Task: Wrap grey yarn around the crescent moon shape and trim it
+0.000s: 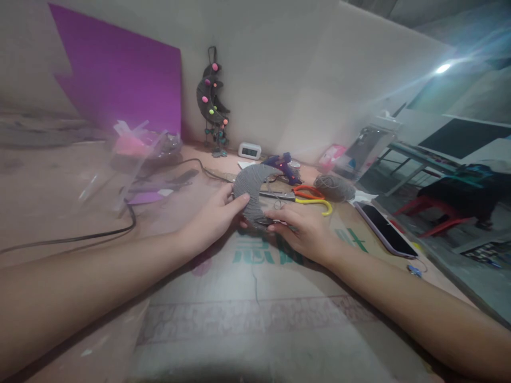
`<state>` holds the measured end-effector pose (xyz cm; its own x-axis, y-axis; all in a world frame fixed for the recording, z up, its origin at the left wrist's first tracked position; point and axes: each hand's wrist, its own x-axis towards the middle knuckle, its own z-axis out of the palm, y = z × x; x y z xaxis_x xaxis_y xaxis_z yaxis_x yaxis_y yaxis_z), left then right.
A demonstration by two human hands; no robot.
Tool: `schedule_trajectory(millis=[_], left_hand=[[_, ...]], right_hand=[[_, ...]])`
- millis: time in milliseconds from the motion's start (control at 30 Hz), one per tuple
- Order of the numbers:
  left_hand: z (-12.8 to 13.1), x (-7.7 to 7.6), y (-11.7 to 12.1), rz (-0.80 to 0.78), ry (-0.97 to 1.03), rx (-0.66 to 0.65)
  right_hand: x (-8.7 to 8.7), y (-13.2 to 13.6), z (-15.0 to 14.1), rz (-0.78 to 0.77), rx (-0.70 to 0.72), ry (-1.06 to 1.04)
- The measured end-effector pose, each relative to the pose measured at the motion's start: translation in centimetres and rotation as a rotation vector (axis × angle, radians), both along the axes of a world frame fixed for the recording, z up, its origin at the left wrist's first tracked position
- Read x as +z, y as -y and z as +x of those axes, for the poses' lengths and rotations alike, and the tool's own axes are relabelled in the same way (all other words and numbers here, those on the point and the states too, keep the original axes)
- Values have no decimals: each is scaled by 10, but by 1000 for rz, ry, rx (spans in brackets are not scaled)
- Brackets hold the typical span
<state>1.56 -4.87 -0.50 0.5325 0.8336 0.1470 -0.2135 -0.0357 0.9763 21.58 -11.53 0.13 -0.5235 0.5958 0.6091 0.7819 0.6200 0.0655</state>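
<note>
A crescent moon [246, 189] wound in grey yarn is held above the table, its hollow side facing right. My left hand [215, 215] grips its left edge, thumb on the front and fingers mostly behind. At the lower tip, my right hand [301, 231] pinches the crescent between thumb and fingers. A loose loop of yarn [275, 199] hangs inside the curve. Just behind lie scissors [309, 197] with one orange and one yellow handle. A ball of grey yarn [334, 188] rests to their right.
A blue glue gun [284, 166] and a small white clock [249, 151] stand at the back. A finished-looking moon hanging [209, 101] is on the wall, beside purple card [131, 74]. A phone [385, 229] lies at the right edge; a black cable [80, 239] crosses the left.
</note>
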Motion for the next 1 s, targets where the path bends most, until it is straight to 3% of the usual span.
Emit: schedule_trajectory(millis=[333, 467, 1000], left_hand=[[1, -1, -1, 4, -16, -5], [0, -2, -3, 1, -22, 48], [2, 0, -5, -84, -3, 58]], right_hand=[[-1, 0, 1, -33, 31, -78], [-2, 0, 3, -34, 58, -134], [-1, -1, -1, 61, -17, 42]])
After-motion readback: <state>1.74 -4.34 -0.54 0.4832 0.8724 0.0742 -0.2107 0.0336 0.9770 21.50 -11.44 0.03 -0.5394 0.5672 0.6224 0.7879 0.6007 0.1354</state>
